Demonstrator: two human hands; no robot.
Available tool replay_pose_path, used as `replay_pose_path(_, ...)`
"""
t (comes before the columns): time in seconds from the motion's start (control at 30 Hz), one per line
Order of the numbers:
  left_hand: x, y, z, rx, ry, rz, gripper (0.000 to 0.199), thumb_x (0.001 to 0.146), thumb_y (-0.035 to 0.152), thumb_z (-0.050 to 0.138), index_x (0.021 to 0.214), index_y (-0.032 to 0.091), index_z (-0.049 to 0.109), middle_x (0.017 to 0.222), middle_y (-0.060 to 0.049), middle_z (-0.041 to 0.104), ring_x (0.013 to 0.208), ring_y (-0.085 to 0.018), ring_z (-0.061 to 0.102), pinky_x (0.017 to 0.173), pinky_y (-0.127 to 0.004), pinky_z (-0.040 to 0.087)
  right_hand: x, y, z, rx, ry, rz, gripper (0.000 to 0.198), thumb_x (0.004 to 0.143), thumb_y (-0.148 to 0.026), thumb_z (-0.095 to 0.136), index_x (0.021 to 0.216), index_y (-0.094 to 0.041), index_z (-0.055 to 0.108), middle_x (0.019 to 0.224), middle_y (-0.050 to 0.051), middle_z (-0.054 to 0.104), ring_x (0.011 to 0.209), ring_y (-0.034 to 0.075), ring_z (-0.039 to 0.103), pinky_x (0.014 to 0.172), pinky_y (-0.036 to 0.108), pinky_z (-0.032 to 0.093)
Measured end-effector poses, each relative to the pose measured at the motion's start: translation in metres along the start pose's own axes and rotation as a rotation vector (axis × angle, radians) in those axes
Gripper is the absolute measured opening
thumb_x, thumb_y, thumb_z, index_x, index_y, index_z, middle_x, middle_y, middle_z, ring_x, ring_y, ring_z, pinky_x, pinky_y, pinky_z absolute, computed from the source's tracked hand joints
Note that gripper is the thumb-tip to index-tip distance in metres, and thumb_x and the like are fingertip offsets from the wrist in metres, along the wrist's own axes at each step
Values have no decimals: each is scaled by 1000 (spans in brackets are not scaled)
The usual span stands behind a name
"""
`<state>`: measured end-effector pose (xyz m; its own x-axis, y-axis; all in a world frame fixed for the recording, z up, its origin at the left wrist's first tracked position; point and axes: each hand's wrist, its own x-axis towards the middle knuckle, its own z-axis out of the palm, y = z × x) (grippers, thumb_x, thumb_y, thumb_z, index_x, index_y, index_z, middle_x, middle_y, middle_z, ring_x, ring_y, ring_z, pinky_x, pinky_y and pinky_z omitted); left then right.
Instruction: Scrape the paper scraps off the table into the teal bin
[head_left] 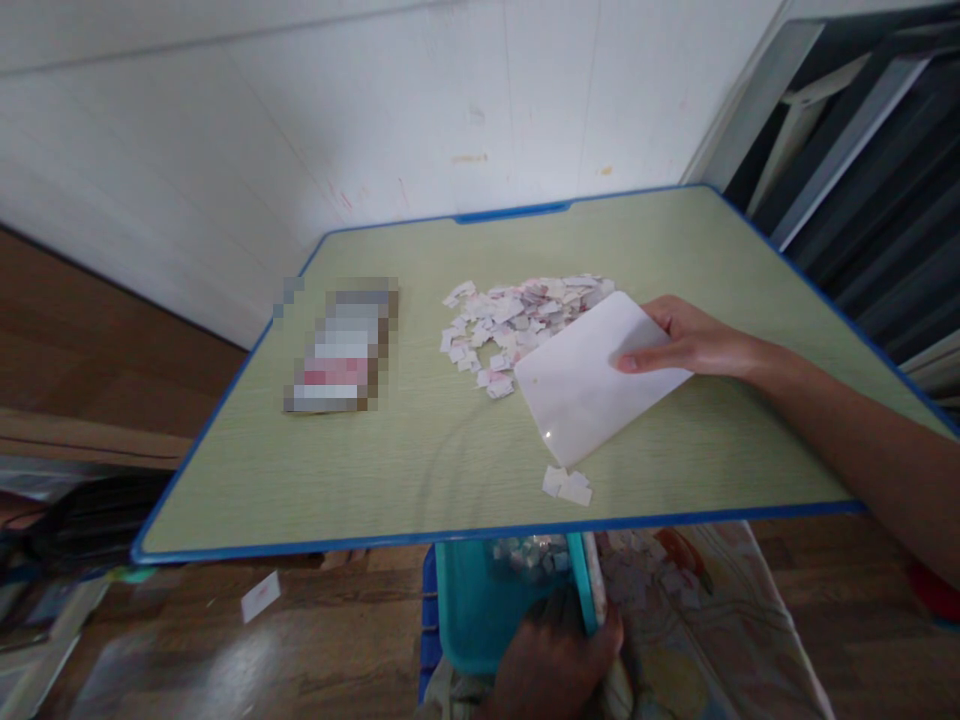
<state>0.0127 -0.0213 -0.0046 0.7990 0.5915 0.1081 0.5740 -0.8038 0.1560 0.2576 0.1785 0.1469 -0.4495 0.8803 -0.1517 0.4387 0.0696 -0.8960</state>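
My right hand grips a white rectangular sheet, thumb on top, tilted over the green tabletop. The sheet's upper left edge overlaps a loose heap of small paper pieces. A few more white paper pieces lie below its lowest corner, near the table's front edge. Under that edge, my left hand is closed at the right wall of a turquoise tray, thumb outside and fingers inside. Its fingers are dim and partly hidden. In the tray's far end lie small pale pieces.
A pixelated rectangular object lies on the left of the blue-edged table. A white wall stands behind. Patterned cloth with paper pieces on it is below right. One white slip lies on the wooden floor.
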Motion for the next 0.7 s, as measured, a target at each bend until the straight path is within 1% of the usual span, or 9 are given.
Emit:
replay_pose_path(0.13,0,0,1,2,2,-1,29,80,24,41,109,24,43,74,-2,54,65,-18,50,49,-29,42,-2,3,-2,33,-3,10,29,61,-34,60,82,-14,60,72,2,64,55,12,57,44,19,44)
replay_pose_path(0.3,1,0,0,2,-2,-1,28,81,25,40,108,23,43,73,-2,54,67,-18,51,50,-29,43,-2,8,-4,131,84,10,27,60,-33,62,81,-16,60,75,1,64,59,13,58,49,21,46)
replay_pose_path(0.5,2,-1,0,-1,2,9,31,79,24,41,110,23,42,72,-3,55,67,-18,51,52,-28,43,-3,7,-1,115,120,4,32,58,-34,63,84,-15,61,78,3,64,62,14,58,52,23,47)
replay_pose_path(0.6,2,-1,-1,5,15,17,31,78,25,42,109,22,43,70,-3,55,65,-19,51,50,-28,43,-4,4,3,76,83,-15,34,59,-35,62,85,-14,61,78,3,64,64,14,58,52,22,47)
replay_pose_path(0.7,3,-1,-2,11,14,16,31,78,24,42,109,22,44,70,-3,55,65,-18,51,51,-28,44,-4,1,6,55,-9,-31,33,60,-34,61,86,-13,61,77,3,64,63,13,58,51,20,46)
